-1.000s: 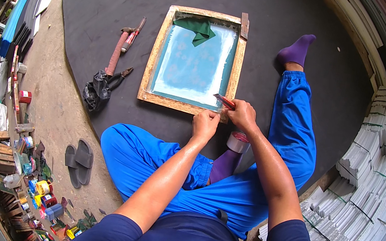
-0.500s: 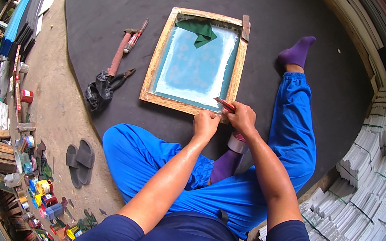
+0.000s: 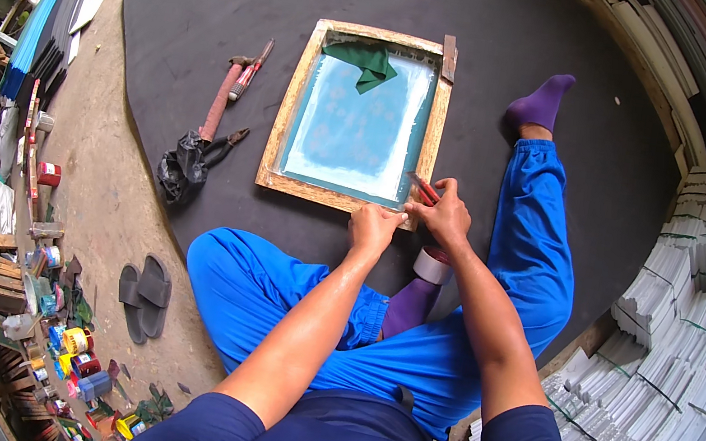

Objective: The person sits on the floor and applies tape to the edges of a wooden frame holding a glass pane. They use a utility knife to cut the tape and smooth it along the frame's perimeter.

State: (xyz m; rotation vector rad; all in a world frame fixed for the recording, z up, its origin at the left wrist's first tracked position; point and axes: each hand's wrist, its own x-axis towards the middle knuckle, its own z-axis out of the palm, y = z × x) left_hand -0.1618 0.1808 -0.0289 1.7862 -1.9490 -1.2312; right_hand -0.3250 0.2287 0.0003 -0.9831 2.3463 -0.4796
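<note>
A wooden silk-screen frame (image 3: 270,149) lies on the dark mat, with blue-and-white mesh inside. A green cloth (image 3: 368,60) rests on its far end. At the near edge, my left hand (image 3: 373,227) is closed, fingertips pinched against the wood; whatever they hold is too small to make out. My right hand (image 3: 447,218) grips a red utility knife (image 3: 426,190), its tip pointing up and left over the near right corner. Thumb and fingers of both hands almost meet at that corner. A roll of tape (image 3: 433,266) sits by my purple-socked ankle, just below my right hand.
Left of the frame lie a hammer (image 3: 219,100), a red-and-white cutter (image 3: 250,73), pliers (image 3: 228,142) and a black plastic bag (image 3: 184,170). Sandals (image 3: 144,299) stand on the floor. Bundled white strips (image 3: 661,358) are stacked at right. Two people sit far left.
My right hand has shifted slightly and turned, so the knife tip now points more upward and lies further right. Its fingers have come down to the frame's corner beside my left hand.
</note>
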